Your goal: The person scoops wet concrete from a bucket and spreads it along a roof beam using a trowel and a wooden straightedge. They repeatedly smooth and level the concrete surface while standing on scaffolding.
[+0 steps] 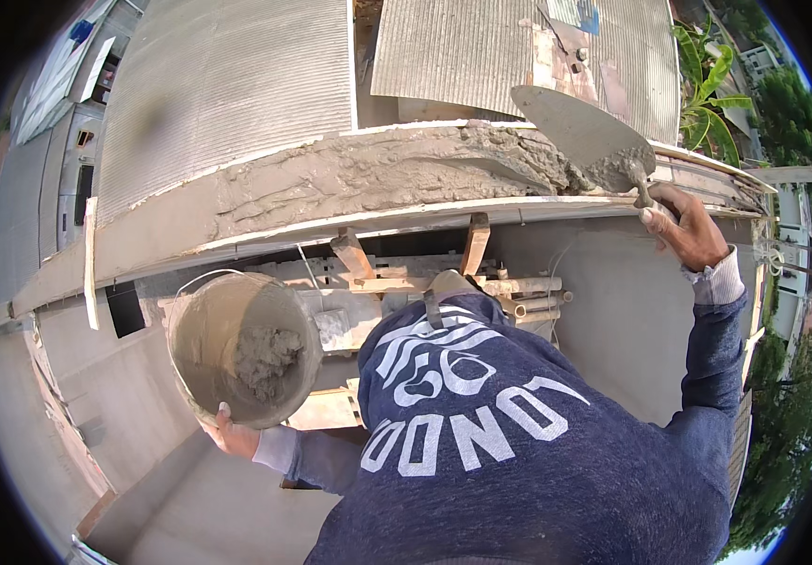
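My right hand is closed round the handle of a pointed trowel at the upper right. Its broad blade reaches left over the top of the wall, with grey mortar stuck near the handle end. Below the blade, wet mortar lies in a rough, uneven band along the wall top, smoother toward the left. At the lower left my left hand grips the near rim of a bucket, thumb over the edge and fingers hidden beneath. Inside the tilted bucket sits a lump of mortar.
Wooden boards edge the mortar band, with short timber props under the near one. Corrugated roofs spread beyond the wall. Planks and poles lie below, between grey plastered walls. Banana leaves stand at the far right.
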Available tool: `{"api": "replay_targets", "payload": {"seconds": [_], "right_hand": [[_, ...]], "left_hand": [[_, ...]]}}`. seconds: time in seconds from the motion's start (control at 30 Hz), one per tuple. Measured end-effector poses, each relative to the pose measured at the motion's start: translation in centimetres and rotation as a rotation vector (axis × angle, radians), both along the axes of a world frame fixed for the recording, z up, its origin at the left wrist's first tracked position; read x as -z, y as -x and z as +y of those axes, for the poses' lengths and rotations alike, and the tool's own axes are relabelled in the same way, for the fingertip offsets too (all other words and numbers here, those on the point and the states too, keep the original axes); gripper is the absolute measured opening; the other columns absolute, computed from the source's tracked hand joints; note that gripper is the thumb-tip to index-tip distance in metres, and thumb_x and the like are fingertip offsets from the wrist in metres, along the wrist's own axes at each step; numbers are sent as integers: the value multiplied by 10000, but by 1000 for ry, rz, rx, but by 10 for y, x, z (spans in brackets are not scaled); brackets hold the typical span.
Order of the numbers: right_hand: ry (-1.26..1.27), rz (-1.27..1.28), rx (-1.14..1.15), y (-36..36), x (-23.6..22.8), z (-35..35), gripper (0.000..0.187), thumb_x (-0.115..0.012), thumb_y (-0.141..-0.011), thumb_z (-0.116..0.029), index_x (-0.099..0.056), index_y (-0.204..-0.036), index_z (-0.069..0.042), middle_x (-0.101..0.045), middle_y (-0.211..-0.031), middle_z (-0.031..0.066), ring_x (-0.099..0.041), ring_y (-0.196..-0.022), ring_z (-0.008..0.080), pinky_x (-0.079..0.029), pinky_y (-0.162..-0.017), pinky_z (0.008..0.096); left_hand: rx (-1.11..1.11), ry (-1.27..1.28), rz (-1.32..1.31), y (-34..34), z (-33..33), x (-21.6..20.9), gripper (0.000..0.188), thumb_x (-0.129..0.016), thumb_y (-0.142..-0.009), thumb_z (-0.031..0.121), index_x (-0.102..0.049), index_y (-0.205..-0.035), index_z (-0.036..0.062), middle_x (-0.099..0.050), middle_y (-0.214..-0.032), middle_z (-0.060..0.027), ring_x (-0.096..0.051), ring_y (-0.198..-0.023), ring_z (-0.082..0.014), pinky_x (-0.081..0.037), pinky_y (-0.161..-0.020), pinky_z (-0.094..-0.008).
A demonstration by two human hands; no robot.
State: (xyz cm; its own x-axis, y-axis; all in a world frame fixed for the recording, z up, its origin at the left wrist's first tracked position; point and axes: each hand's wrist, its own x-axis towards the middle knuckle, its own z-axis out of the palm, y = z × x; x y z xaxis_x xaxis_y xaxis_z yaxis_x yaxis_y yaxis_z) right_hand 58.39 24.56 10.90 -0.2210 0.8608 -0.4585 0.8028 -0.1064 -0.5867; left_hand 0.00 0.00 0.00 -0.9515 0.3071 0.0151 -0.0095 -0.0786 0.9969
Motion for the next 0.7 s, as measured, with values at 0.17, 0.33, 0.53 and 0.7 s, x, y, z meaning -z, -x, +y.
{"api": "replay_targets", "payload": {"seconds": [0.17, 0.33, 0.53, 0.7], "right_hand": [[270, 347, 503, 61, 44, -16, 416, -469, -986, -481, -506, -931, -70, -487, -665, 4, -505, -474, 104, -440, -390, 262], [553, 573, 406, 125, 77, -9, 386, -500, -981, -448, -497, -943, -64, -488, -667, 10, -493, -433, 99, -440, -364, 269], [694, 523, 125, 210, 78, 19, 349, -461, -1001, -406, -466, -936, -63, -494, -668, 26, -524, -443, 126, -475, -359, 299], [604, 414, -97, 291, 91, 33, 410, -445, -1009, -410, -512, -914, -17, -511, -625, 31, -554, -462, 130, -486, -382, 299]], "left_hand": [[-140, 124, 18, -5, -9, 7, 655, -553, -687, -15, -493, -1336, -83, -549, -1289, -162, -553, -1123, -273, -444, -954, -363], [-182, 139, 23, -3, -19, 19, 657, -553, -690, -25, -491, -1341, -88, -556, -1286, -169, -562, -1094, -265, -465, -912, -345], [-336, 153, 71, -6, -26, 29, 633, -568, -687, -3, -526, -1313, -87, -601, -1212, -173, -597, -1014, -260, -488, -842, -320], [-379, 228, 102, 1, -44, 39, 620, -586, -673, 18, -558, -1283, -89, -616, -1181, -173, -605, -987, -252, -494, -815, -311]]}}
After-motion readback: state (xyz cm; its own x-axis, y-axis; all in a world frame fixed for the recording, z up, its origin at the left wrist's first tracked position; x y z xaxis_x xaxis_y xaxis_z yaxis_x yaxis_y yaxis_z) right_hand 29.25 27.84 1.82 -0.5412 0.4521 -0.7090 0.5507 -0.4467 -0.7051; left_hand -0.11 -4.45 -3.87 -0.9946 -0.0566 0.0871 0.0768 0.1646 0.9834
